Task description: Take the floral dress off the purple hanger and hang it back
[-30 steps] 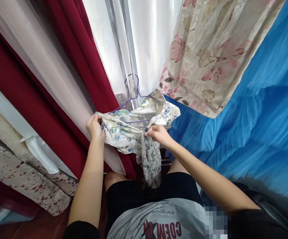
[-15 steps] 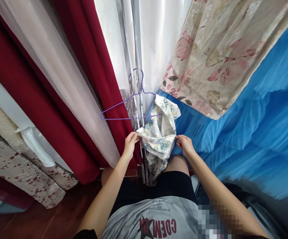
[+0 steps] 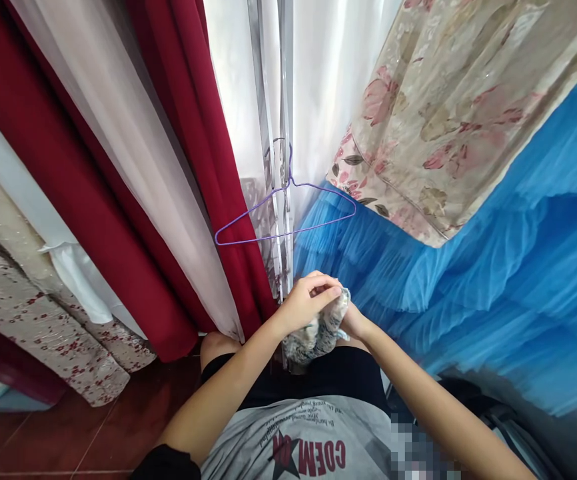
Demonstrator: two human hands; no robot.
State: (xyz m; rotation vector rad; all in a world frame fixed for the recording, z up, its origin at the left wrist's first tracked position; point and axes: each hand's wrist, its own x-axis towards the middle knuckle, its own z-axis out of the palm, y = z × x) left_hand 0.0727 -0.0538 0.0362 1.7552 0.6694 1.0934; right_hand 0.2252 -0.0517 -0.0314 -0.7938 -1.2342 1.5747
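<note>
A floral garment (image 3: 313, 341), whitish with blue-grey flowers, is bunched up low in front of my lap. My left hand (image 3: 311, 300) is closed over its top edge, thumb and fingers pinching the cloth. On the other side my right hand (image 3: 354, 321) grips the same bundle; its fingertips are mostly hidden behind the cloth. Above both hands a bare purple wire hanger (image 3: 291, 181) hangs on the metal rack post (image 3: 276, 120), touching no garment.
Dark red cloth (image 3: 188, 133) and pale pink cloth (image 3: 103, 133) hang at left. White cloth (image 3: 328, 80) hangs behind the post. A beige floral cloth (image 3: 438, 127) and blue ruffled tulle (image 3: 418, 267) fill the right. Red floor tiles (image 3: 113, 427) show lower left.
The garment has come off the hanger and moved down towards my lap. My hands, spread apart before, have come together, and the cloth is now bunched between them.
</note>
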